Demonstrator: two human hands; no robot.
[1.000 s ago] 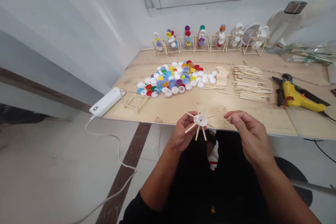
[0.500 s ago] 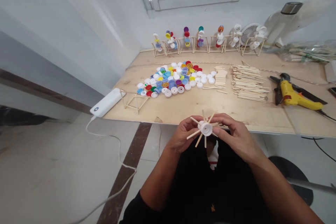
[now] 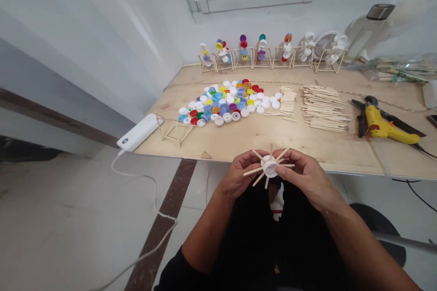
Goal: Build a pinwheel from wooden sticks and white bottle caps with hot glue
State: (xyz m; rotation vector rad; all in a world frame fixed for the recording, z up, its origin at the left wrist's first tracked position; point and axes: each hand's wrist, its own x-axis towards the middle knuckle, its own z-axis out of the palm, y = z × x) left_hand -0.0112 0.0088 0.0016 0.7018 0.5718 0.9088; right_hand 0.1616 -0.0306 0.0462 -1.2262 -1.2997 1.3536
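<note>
A small wheel (image 3: 269,167) made of a white bottle cap with thin wooden sticks radiating from it sits between both my hands, just in front of the plywood board's (image 3: 239,138) near edge. My left hand (image 3: 239,175) grips it from the left, fingers curled behind the spokes. My right hand (image 3: 303,177) pinches it from the right, thumb pressed on the cap's rim. On the board beyond lie a heap of coloured and white bottle caps (image 3: 227,102) and a pile of wooden sticks (image 3: 322,107).
A yellow glue gun (image 3: 387,128) and black pliers (image 3: 362,118) lie at the right. A stick frame (image 3: 175,131) and a white power bank (image 3: 139,132) with a trailing cable sit at the left edge. Several finished cap-and-stick models (image 3: 269,52) line the back wall by a small fan (image 3: 324,43).
My right hand, apart from the wheel a second ago, has come left and closed on it. The wheel has turned a little between both hands.
</note>
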